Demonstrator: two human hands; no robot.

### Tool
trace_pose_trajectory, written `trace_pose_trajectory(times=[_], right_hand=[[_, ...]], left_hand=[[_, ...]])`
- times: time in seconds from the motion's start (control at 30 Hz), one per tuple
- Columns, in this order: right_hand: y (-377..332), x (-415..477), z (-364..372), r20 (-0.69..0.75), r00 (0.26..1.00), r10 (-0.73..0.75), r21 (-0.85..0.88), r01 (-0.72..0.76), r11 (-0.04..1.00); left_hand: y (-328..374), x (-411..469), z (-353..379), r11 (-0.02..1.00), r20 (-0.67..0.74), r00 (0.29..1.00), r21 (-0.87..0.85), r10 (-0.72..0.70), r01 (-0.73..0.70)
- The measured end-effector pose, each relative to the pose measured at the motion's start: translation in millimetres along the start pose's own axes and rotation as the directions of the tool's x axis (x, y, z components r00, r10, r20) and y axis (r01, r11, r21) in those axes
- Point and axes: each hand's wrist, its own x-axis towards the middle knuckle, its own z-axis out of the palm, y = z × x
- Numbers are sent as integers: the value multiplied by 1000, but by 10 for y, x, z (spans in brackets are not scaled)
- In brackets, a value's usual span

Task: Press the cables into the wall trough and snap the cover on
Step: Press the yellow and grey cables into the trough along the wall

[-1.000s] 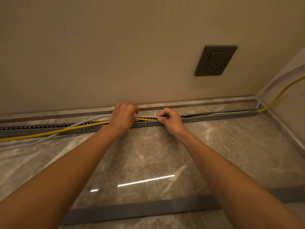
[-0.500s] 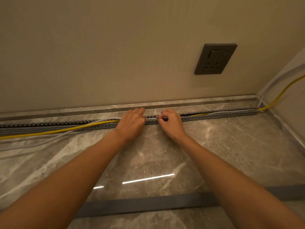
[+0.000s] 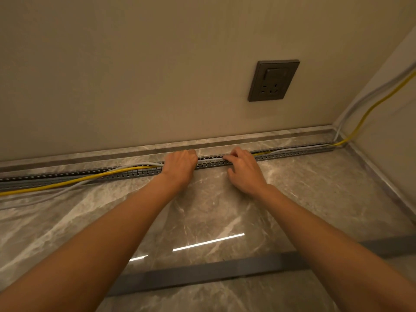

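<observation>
While both hands press down on the slotted grey trough (image 3: 135,173) along the wall's foot, the left hand (image 3: 180,165) is curled shut over the yellow cable (image 3: 74,181) and white cable (image 3: 144,164). The right hand (image 3: 244,170) lies with fingers together on the trough; the grey cover (image 3: 202,274) lies apart on the marble floor (image 3: 315,199).

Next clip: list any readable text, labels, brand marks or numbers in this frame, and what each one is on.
No text can be read in this frame.
Wall socket: a dark plate with a switch and pin holes, no legible marking.
Yellow cable and grey cable: any jacket print is too small to read.
Slotted trough, trough cover on the marble floor: plain, no label seen.
</observation>
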Motion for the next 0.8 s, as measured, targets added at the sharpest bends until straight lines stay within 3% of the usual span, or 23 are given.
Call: trace_pose_trajectory(times=[0.2,0.33,0.43,0.63,0.8], right_hand=[[-96,134,-145,43,997,62,-61,-59,996],[-234,156,-150,15,1000,22,-153,-20,988],[-375,163,-74,-39,999,-19,-92,15,996],[-930,189,141,18,998,-58,147,55,988],[-1405,241,349,39,998,-58,264,45,964]], left_hand=[[53,-20,-22,997,14,999,-76,-29,30],[-78,-97,-15,943,-31,990,-309,-137,121],[-277,-179,-13,913,-64,977,-372,-206,168],[-756,-379,19,925,-32,961,-280,-276,256],[-1242,-452,40,919,97,964,-291,-248,266]])
